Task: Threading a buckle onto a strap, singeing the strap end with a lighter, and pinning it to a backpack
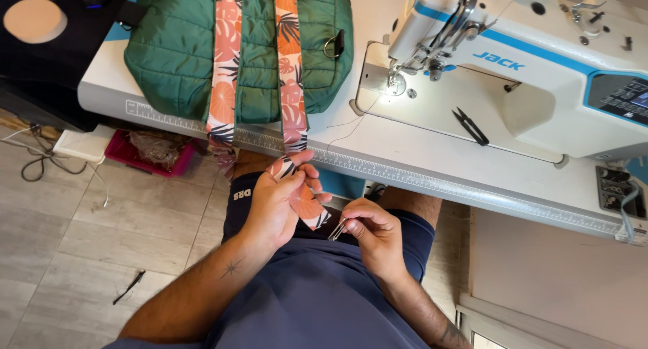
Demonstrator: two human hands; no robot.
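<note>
Nearest us, our left hand [273, 204] grips the free end of one printed strap [302, 199], while our right hand [374, 231] pinches a small metal ring [337, 229] just beside that end. We judge the ring not yet threaded on, so fitting and stitching remain. Farther off, two printed straps run across one green quilted bag [182, 45] on the table [378, 153], already carrying one metal ring [332, 46]. Beyond: one pair of black snips [470, 126], one white sewing machine [540, 59].
</note>
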